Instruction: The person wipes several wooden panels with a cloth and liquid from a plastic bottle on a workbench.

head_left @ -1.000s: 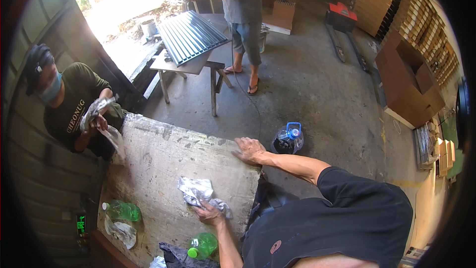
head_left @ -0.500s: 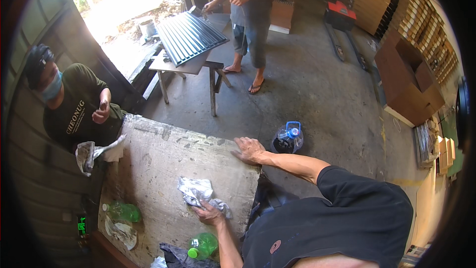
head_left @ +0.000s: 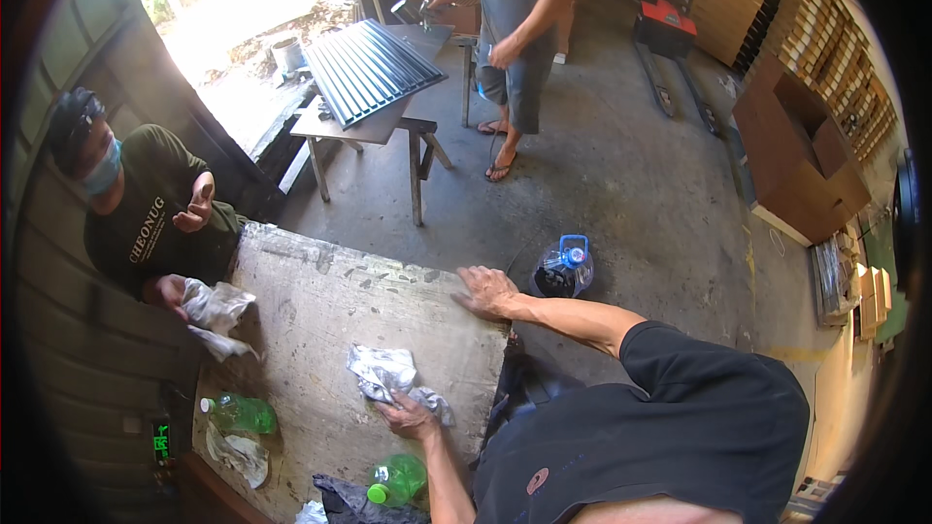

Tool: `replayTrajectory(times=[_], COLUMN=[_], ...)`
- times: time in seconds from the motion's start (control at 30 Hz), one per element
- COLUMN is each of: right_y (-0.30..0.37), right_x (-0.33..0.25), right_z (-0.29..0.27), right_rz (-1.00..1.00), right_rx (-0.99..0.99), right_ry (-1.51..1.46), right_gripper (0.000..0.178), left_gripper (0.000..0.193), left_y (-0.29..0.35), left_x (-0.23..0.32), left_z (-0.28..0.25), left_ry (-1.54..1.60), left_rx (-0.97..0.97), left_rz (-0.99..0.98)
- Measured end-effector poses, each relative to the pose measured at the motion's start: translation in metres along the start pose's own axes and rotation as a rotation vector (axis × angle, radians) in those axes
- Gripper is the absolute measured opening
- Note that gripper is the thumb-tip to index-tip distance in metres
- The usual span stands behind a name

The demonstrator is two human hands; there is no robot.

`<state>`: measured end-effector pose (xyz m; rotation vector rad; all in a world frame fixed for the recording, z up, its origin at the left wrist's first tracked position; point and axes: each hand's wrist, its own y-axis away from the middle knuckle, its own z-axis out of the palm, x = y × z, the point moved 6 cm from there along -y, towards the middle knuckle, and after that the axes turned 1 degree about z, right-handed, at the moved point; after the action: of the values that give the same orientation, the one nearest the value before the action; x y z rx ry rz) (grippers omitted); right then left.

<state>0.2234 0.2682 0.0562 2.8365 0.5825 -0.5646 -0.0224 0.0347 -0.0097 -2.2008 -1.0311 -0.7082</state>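
Observation:
My left hand (head_left: 408,417) is closed on the lower edge of a crumpled, stained white rag (head_left: 382,369), which lies on a worn, paint-marked tabletop (head_left: 311,311). Farther off, my right hand (head_left: 485,292) rests with fingers spread over the table's far right corner, holding nothing. Nearest my left forearm lies a green plastic bottle (head_left: 398,478) with a green cap, beside a dark cloth (head_left: 354,503). At the table's left side are a second green bottle (head_left: 241,414), lying down, and another soiled rag (head_left: 240,459).
A masked co-worker (head_left: 160,204) at the left holds a whitish rag (head_left: 219,315). Beyond, a standing person (head_left: 529,29) holds a spray-gun-like tool (head_left: 408,12) by a dark ribbed panel (head_left: 374,73) on trestles. A clear jug (head_left: 563,270), red pallet jack (head_left: 668,24) and brown cabinet (head_left: 801,150) stand on the floor.
The co-worker's rag has shifted right over the table edge, and the hand holding it now shows. The standing person has moved right and turned. My hands and rag have stayed put.

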Motion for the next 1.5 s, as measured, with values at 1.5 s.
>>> replayTrajectory(times=[1.5], right_y=[0.0], right_x=[0.003], right_z=[0.001], right_rz=[-0.013], right_rx=[0.05], right_ry=[-0.005], right_gripper=[0.059], left_gripper=[0.065], left_y=[0.0], left_x=[0.019], left_z=[-0.01], left_ry=[-0.046], left_rx=[-0.04], left_rz=[-0.048])
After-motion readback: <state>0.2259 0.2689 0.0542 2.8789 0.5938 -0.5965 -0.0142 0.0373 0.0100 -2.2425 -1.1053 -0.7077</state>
